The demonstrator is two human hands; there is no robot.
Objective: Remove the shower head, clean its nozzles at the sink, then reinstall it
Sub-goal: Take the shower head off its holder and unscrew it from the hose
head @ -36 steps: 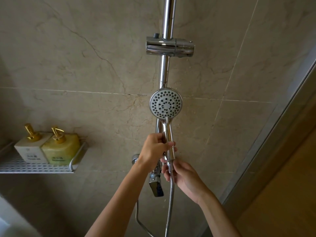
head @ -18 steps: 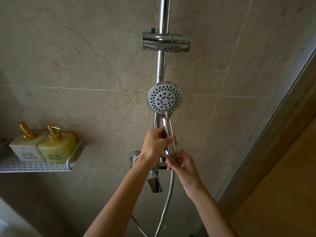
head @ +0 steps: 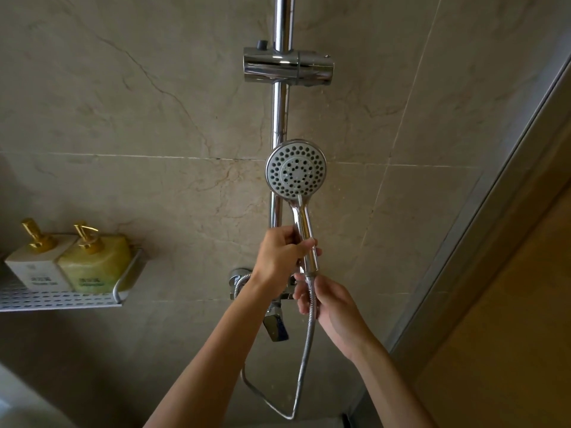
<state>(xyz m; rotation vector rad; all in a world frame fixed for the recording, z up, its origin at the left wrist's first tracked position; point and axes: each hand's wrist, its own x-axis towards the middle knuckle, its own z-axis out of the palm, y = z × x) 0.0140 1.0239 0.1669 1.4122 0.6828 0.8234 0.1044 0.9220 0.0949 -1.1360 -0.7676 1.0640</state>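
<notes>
Round chrome shower head (head: 296, 168) is gripped at its handle by left hand (head: 279, 257); ribbed metal hose (head: 306, 350) end is pinched by right hand (head: 332, 302) fingers.

obstacles: chrome rail (head: 279, 118) just behind shower head (head: 296, 168); empty holder (head: 287, 67) above; tap lever (head: 276, 327) below left hand (head: 279, 261); hose (head: 304, 359) looping under right hand (head: 329, 299). open wall right of rail; shelf (head: 61, 299) well left.

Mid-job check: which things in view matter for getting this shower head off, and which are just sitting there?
In play: shower head, gripped by the left hand; hose, its top end pinched by the right hand; empty holder on the rail.

Just sitting there: two pump bottles on the shelf; mixer tap.
</notes>
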